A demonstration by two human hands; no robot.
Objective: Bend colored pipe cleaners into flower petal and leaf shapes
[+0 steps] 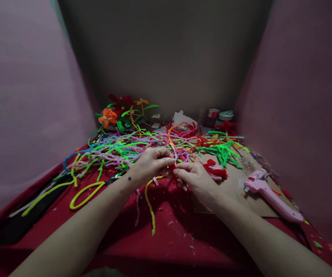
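My left hand point(151, 163) and my right hand point(193, 177) meet over the red cloth point(171, 231), fingers pinched together on a small red pipe-cleaner piece point(173, 168). A pink pipe cleaner point(174, 149) rises from between the fingertips. A yellow pipe cleaner point(149, 204) trails from under my left hand toward me. Just right of my right hand lies a red and pink pipe-cleaner flower part point(215, 170).
A tangled heap of coloured pipe cleaners point(120, 150) covers the table behind my hands. Finished pipe-cleaner flowers point(117, 111) stand at the back left, small jars point(219, 115) at the back right. A pink glue gun point(269, 194) lies on cardboard point(238, 188) at right. Pink walls close both sides.
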